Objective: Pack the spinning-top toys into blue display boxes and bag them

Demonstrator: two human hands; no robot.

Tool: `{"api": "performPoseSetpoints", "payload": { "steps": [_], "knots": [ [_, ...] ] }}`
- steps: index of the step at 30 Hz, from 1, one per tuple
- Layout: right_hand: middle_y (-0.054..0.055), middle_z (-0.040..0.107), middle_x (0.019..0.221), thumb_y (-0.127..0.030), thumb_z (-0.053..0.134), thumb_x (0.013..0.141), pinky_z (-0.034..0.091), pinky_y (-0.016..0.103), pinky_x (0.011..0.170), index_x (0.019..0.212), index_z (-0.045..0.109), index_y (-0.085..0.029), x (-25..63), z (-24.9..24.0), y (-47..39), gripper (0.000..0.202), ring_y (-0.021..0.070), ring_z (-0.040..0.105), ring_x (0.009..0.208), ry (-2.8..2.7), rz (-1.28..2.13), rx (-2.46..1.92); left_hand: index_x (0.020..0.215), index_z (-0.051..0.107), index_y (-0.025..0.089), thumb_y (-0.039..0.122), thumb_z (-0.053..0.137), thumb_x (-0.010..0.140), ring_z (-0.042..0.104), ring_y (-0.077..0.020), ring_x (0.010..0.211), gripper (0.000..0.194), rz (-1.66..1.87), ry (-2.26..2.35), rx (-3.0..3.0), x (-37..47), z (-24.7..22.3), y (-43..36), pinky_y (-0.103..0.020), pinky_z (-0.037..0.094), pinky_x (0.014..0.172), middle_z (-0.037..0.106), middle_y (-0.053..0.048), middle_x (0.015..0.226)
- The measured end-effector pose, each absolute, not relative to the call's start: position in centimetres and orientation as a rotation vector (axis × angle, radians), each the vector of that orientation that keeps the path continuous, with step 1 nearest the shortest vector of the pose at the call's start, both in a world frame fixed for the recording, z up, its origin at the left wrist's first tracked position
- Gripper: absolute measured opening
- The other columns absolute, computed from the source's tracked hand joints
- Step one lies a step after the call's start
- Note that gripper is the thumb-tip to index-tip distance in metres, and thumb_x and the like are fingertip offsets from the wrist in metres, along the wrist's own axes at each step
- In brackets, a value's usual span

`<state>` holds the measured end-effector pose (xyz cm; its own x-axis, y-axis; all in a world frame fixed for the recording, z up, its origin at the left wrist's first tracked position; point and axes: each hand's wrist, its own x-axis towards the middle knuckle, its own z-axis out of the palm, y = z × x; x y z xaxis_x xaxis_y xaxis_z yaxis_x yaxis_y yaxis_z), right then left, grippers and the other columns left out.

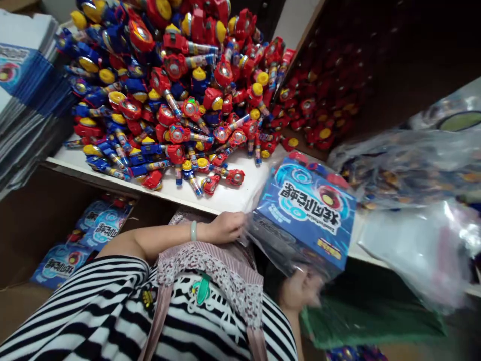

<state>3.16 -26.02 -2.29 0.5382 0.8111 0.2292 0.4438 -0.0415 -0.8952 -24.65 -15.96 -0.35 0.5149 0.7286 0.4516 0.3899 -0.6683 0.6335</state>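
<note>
The left hand (228, 227) clenches a clear plastic bag (274, 261); the blurred right hand (301, 288) appears to grasp its near edge. A blue printed cardboard box (306, 213) sits inside, right of the left hand. Bagging seems under way; the next move probably calls for taut film.

- Bare left hand (230, 227), fingers curled in, thumb pressed to them
- Bare left forearm (161, 237) angled across the torso, elbow bent
- Bare right hand (301, 289) blurred, fingers bent
</note>
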Motion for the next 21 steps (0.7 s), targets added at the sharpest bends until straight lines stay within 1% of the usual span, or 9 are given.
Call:
{"api": "performPoseSetpoints", "payload": {
  "steps": [3,5,8,10,12,15,17,19,21],
  "knots": [
    [0.001,0.059,0.074,-0.046,0.061,0.087,0.048,0.033,0.069,0.083,0.051,-0.024,-0.7,-1.7,-26.0,0.024,0.0191,0.059,0.071,-0.935,0.257,-1.722,0.076,0.049,0.019,0.030,0.043,0.098,0.050,-0.0137,0.064,0.026,1.149,0.957,2.059,-25.4,-0.5,-16.2,-0.026,0.040,0.061,0.054,-0.002,0.071],
    [0.001,0.061,0.078,-0.045,0.063,0.086,0.049,0.033,0.075,0.085,0.052,-0.023,-2.7,-0.7,-24.8,0.024,0.0175,0.060,0.075,-0.897,0.215,-1.700,0.073,0.049,0.019,0.037,0.048,0.098,0.047,-0.0117,0.061,0.031,1.209,0.963,1.869,-25.2,0.0,-15.9,-0.025,0.038,0.058,0.052,0.001,0.067],
    [0.000,0.061,0.079,-0.045,0.060,0.089,0.050,0.031,0.076,0.090,0.052,-0.021,-4.0,0.9,-23.0,0.025,0.0149,0.061,0.074,-0.852,0.209,-1.599,0.072,0.050,0.018,0.044,0.053,0.097,0.048,-0.0109,0.062,0.036,1.245,0.892,1.708,-24.8,1.1,-15.2,-0.024,0.041,0.060,0.053,0.001,0.067],
    [0.000,0.062,0.079,-0.045,0.062,0.087,0.051,0.031,0.077,0.090,0.053,-0.021,-3.9,1.5,-22.4,0.026,0.0147,0.062,0.074,-0.921,0.265,-1.546,0.072,0.053,0.017,0.047,0.056,0.095,0.052,-0.0116,0.064,0.038,1.236,0.859,1.665,-25.2,1.8,-14.7,-0.025,0.044,0.062,0.057,0.000,0.069],
    [0.000,0.062,0.078,-0.043,0.064,0.084,0.052,0.033,0.078,0.086,0.054,-0.020,-2.8,1.9,-22.6,0.025,0.0153,0.062,0.074,-0.964,0.332,-1.531,0.071,0.054,0.017,0.048,0.061,0.092,0.053,-0.0115,0.063,0.038,1.217,0.863,1.637,-26.6,2.2,-14.3,-0.025,0.044,0.061,0.057,0.000,0.068],
    [-0.002,0.058,0.073,-0.040,0.061,0.083,0.053,0.032,0.072,0.085,0.051,-0.022,-0.2,2.3,-24.1,0.021,0.0144,0.060,0.067,-0.772,0.347,-1.470,0.070,0.052,0.018,0.046,0.066,0.089,0.050,-0.0102,0.058,0.037,1.298,0.976,1.568,-29.6,2.1,-14.3,-0.024,0.042,0.056,0.055,0.002,0.063],
    [-0.004,0.056,0.071,-0.038,0.064,0.080,0.051,0.030,0.068,0.085,0.049,-0.022,1.5,2.3,-25.8,0.022,0.0128,0.058,0.063,-0.628,0.314,-1.433,0.071,0.050,0.018,0.043,0.068,0.089,0.052,-0.0104,0.059,0.035,1.397,1.087,1.505,-31.4,1.4,-14.8,-0.024,0.043,0.058,0.056,0.002,0.064],
    [-0.004,0.058,0.074,-0.036,0.069,0.075,0.050,0.029,0.070,0.086,0.051,-0.021,2.3,1.9,-27.4,0.026,0.0123,0.059,0.066,-0.616,0.292,-1.478,0.074,0.050,0.018,0.041,0.069,0.088,0.054,-0.0106,0.061,0.032,1.427,1.179,1.457,-32.4,0.5,-15.5,-0.025,0.045,0.060,0.058,0.002,0.067],
    [-0.002,0.062,0.080,-0.037,0.074,0.069,0.050,0.030,0.074,0.093,0.052,-0.021,2.2,1.0,-28.4,0.036,0.0139,0.062,0.075,-0.709,0.347,-1.542,0.078,0.052,0.018,0.041,0.074,0.082,0.053,-0.0103,0.062,0.032,1.365,1.272,1.435,-32.3,-0.5,-16.3,-0.024,0.044,0.060,0.057,0.002,0.070]
  ]
}}
